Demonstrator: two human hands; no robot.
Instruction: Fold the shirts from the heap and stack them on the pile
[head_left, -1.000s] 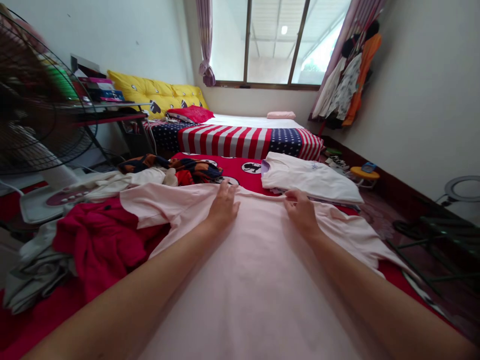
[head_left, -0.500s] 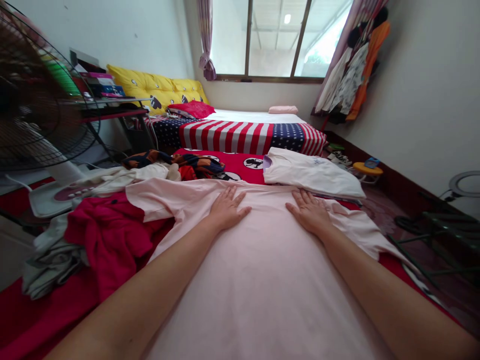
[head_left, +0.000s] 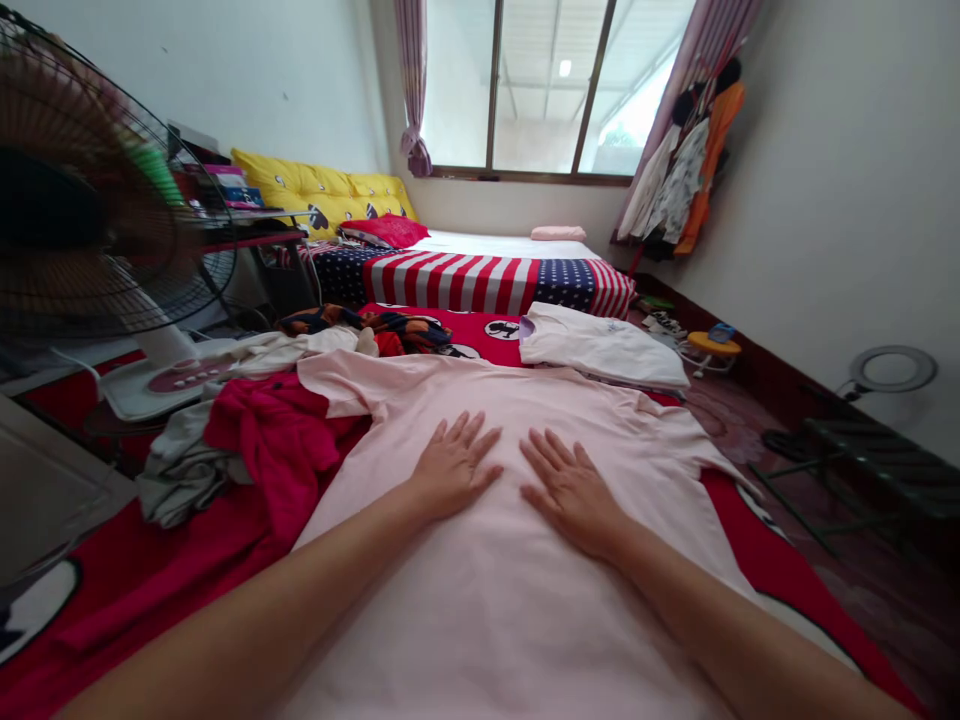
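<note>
A pale pink T-shirt (head_left: 525, 400) lies spread flat on a red blanket (head_left: 150, 580), sleeves out to both sides. My left hand (head_left: 454, 465) rests flat on the shirt's middle, fingers spread, open. Close beside it my right hand (head_left: 570, 490) also presses flat on the cloth with fingers apart. Neither hand holds anything.
A crumpled red garment (head_left: 274, 445) and grey-white clothes (head_left: 180, 465) lie to the left. A folded white shirt (head_left: 600, 345) sits beyond on the right. A standing fan (head_left: 97, 240) is at the left, a flag-patterned bed (head_left: 480, 280) behind, a folding frame (head_left: 862, 460) at the right.
Both hands slid from the shirt's collar edge down toward me onto its middle, and came closer together. Their fingers went from pinching the edge to lying flat.
</note>
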